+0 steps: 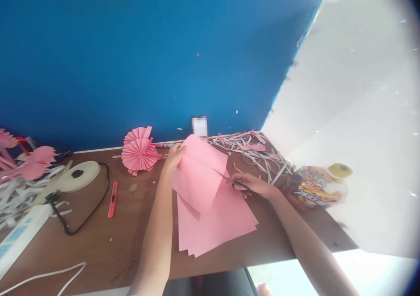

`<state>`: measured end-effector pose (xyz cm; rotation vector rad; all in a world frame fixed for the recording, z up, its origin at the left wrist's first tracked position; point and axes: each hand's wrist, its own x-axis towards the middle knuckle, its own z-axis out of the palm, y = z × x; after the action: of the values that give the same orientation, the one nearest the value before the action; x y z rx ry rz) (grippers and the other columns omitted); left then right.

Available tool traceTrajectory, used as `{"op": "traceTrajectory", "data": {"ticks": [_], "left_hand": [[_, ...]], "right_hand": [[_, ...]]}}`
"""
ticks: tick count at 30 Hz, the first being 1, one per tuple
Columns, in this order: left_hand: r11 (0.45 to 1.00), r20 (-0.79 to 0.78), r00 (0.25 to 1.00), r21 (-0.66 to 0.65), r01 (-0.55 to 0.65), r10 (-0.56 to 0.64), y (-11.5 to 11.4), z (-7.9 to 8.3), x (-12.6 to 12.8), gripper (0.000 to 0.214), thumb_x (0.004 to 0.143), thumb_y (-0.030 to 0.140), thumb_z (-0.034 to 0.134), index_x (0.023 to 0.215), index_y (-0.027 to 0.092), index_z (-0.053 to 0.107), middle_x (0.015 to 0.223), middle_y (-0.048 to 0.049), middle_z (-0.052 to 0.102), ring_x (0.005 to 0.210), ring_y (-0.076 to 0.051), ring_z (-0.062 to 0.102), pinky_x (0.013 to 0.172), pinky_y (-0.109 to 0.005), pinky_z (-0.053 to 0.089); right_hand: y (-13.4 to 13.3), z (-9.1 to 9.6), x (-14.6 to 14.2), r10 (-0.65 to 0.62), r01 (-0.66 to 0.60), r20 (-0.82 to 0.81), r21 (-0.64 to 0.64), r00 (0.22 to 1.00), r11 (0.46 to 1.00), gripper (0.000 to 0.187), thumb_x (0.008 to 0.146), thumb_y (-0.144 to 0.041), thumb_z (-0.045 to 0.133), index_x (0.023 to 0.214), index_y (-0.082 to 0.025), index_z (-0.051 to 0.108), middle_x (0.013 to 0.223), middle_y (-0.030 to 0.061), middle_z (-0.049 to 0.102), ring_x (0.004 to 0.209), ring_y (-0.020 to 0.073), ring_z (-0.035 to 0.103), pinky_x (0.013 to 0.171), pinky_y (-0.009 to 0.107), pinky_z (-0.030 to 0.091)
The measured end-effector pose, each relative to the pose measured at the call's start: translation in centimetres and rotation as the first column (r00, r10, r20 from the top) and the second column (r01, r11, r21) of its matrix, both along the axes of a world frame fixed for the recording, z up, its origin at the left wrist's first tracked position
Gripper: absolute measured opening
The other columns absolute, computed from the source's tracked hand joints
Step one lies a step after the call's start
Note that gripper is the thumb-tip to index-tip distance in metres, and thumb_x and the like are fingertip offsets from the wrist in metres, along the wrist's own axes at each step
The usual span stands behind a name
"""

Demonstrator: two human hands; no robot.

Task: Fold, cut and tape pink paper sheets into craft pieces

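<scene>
Blue wall is backing a brown desk (131,226) in the head view, where the left hand (173,155) is pinching the top edge of a pink sheet (197,177), lifting it above a stack of pink paper (226,226). The right hand (252,185) is closing its fingers around scissors (226,177), blades meeting the sheet's right edge. Gripped at one edge only, the sheet is looking floppy, so a cut is risking wandering or tearing, and the blade tips are pointing toward the left hand
</scene>
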<state>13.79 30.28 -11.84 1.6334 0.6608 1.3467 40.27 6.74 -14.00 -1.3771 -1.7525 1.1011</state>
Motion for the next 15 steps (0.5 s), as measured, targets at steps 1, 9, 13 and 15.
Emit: {"op": "traceTrajectory", "data": {"ticks": [1, 9, 13, 15], "left_hand": [[1.000, 0.000, 1.000, -0.002, -0.004, 0.004, 0.03, -0.07, -0.09, 0.043, 0.070, 0.051, 0.067, 0.092, 0.015, 0.062, 0.094, -0.0069, 0.064, 0.083, -0.018, 0.058, 0.073, -0.025, 0.042], [0.999, -0.022, 0.999, 0.009, -0.041, 0.041, 0.05, -0.24, -0.64, 0.041, 0.070, 0.050, 0.066, 0.091, 0.015, 0.062, 0.094, -0.0066, 0.064, 0.081, -0.017, 0.058, 0.071, -0.024, 0.042], [0.999, -0.027, 0.999, -0.008, -0.039, 0.039, -0.13, -0.19, -0.67, 0.040, 0.069, 0.050, 0.067, 0.088, 0.015, 0.062, 0.091, -0.0057, 0.064, 0.079, -0.016, 0.058, 0.070, -0.023, 0.041], [0.999, -0.005, 1.000, -0.030, -0.015, 0.015, -0.21, -0.19, -0.66, 0.040, 0.068, 0.050, 0.068, 0.088, 0.015, 0.061, 0.091, -0.0057, 0.064, 0.081, -0.016, 0.058, 0.070, -0.023, 0.041]], "right_hand": [[0.02, -0.01, 0.05, 0.007, -0.007, -0.006, -0.001, 1.000, 1.000, 0.045, 0.081, -0.049, 0.063, 0.110, -0.015, 0.053, 0.073, -0.0014, 0.050, 0.052, 0.0045, 0.053, 0.040, 0.012, 0.031], [-0.05, 0.22, -0.06, 0.004, -0.004, 0.020, -0.003, 1.000, 1.000, 0.047, 0.081, -0.051, 0.062, 0.110, -0.015, 0.053, 0.073, -0.0010, 0.050, 0.053, 0.0048, 0.054, 0.040, 0.011, 0.030], [-0.22, 0.41, -0.31, -0.002, 0.002, 0.029, -0.001, 1.000, 1.000, 0.046, 0.081, -0.051, 0.062, 0.108, -0.015, 0.053, 0.074, -0.0008, 0.049, 0.054, 0.0047, 0.054, 0.041, 0.012, 0.032], [-0.25, 0.41, -0.41, -0.004, 0.005, 0.034, -0.007, 0.999, 1.000, 0.046, 0.081, -0.051, 0.062, 0.108, -0.015, 0.053, 0.075, -0.0009, 0.049, 0.054, 0.0048, 0.054, 0.041, 0.012, 0.033]]}}
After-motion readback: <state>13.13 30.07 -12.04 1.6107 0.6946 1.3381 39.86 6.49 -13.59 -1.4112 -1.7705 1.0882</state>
